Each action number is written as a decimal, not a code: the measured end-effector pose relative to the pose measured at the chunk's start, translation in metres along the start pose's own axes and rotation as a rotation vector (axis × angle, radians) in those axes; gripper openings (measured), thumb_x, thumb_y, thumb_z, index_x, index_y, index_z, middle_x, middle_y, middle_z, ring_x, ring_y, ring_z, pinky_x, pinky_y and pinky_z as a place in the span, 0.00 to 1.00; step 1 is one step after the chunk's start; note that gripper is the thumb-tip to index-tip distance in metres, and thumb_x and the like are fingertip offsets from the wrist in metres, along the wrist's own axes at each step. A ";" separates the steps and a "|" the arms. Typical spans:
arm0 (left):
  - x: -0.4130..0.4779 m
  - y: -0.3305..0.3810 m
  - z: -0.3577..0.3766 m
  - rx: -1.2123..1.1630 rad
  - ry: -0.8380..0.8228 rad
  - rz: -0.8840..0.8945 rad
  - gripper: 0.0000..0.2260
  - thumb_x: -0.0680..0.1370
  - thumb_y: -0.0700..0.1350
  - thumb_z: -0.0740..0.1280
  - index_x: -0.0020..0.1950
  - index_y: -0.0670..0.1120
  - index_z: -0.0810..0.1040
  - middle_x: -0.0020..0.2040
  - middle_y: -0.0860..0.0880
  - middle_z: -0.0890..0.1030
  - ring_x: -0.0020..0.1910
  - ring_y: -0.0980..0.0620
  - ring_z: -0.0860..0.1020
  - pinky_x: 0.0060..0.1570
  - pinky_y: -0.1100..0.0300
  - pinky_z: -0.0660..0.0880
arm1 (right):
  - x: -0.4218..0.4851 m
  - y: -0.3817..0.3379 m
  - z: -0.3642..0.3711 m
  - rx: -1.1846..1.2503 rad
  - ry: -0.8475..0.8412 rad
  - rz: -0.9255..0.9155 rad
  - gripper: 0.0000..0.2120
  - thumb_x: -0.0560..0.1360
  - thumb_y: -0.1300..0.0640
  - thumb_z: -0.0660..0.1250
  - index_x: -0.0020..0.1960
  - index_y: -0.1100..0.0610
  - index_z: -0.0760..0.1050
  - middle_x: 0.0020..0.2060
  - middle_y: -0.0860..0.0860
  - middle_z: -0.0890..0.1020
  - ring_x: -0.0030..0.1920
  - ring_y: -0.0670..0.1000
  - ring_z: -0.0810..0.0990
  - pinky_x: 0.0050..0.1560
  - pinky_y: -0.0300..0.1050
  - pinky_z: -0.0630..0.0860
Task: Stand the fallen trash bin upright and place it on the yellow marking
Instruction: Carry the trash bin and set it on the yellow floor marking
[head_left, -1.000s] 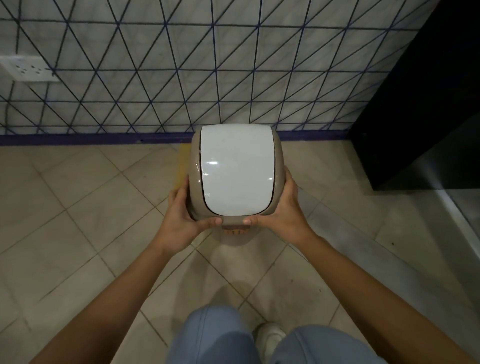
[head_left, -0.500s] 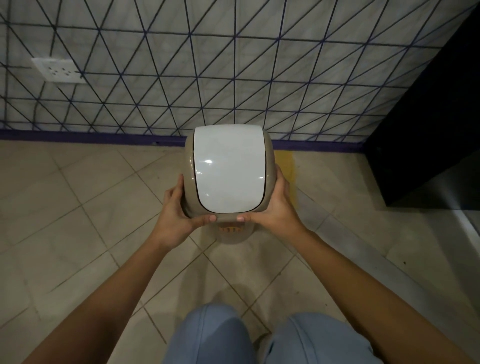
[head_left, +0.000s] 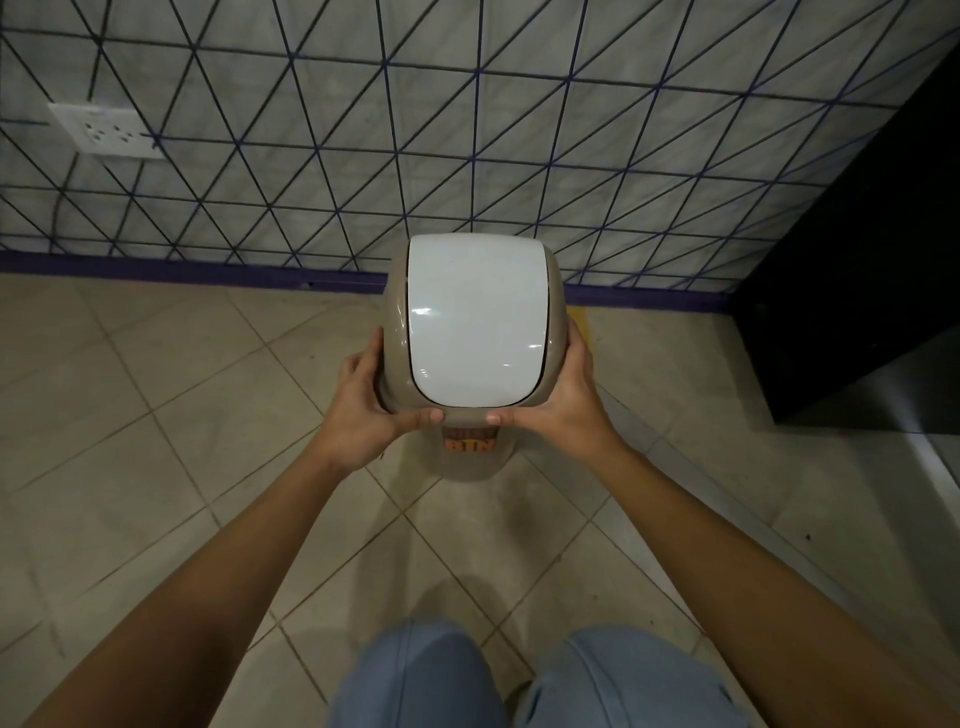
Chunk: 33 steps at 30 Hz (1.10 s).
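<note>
The trash bin (head_left: 475, 322) stands upright, seen from above: a beige body with a white swing lid and an orange label on its near side. My left hand (head_left: 363, 405) grips the left side of its top rim, thumb on the near edge. My right hand (head_left: 558, 402) grips the right side the same way. A strip of the yellow marking (head_left: 581, 319) shows on the floor just right of the bin, at the foot of the wall; the rest is hidden under the bin. Whether the bin's base touches the floor is hidden.
A tiled wall with dark diagonal lines and a purple skirting (head_left: 182, 270) runs behind the bin. A white socket plate (head_left: 106, 130) is on the wall at left. A black cabinet (head_left: 857, 270) stands at right. My knees in blue jeans (head_left: 519, 680) are below.
The view has shifted left, so the socket and more floor on the left appear. The bin stays held in both hands, with the yellow strip now showing on its right instead of its left.
</note>
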<state>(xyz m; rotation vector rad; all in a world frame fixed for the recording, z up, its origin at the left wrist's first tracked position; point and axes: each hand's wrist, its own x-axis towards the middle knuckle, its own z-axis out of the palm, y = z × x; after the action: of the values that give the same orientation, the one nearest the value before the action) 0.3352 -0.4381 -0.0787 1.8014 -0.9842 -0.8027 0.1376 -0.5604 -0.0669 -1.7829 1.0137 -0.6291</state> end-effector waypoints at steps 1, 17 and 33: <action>0.003 0.001 0.000 0.007 -0.004 0.004 0.52 0.59 0.53 0.80 0.77 0.57 0.54 0.65 0.49 0.64 0.63 0.58 0.65 0.57 0.70 0.64 | 0.002 0.000 0.000 0.003 0.003 0.003 0.67 0.48 0.45 0.82 0.76 0.51 0.46 0.71 0.51 0.59 0.72 0.51 0.58 0.71 0.57 0.64; 0.033 0.017 -0.007 -0.054 -0.070 -0.023 0.53 0.58 0.54 0.77 0.77 0.56 0.53 0.68 0.49 0.62 0.67 0.50 0.65 0.66 0.46 0.69 | 0.027 0.000 -0.001 -0.004 0.046 -0.065 0.65 0.51 0.49 0.83 0.76 0.54 0.45 0.73 0.52 0.57 0.73 0.49 0.56 0.73 0.52 0.61; 0.069 0.029 0.001 -0.077 -0.026 -0.050 0.55 0.59 0.56 0.77 0.78 0.53 0.50 0.74 0.49 0.60 0.72 0.48 0.62 0.68 0.44 0.66 | 0.066 0.004 -0.018 -0.014 0.020 -0.049 0.67 0.51 0.46 0.83 0.76 0.56 0.44 0.73 0.53 0.59 0.74 0.51 0.58 0.72 0.57 0.63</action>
<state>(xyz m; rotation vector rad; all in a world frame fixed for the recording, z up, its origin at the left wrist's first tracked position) 0.3587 -0.5068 -0.0599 1.7592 -0.9151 -0.8857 0.1568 -0.6262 -0.0642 -1.8220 0.9929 -0.6732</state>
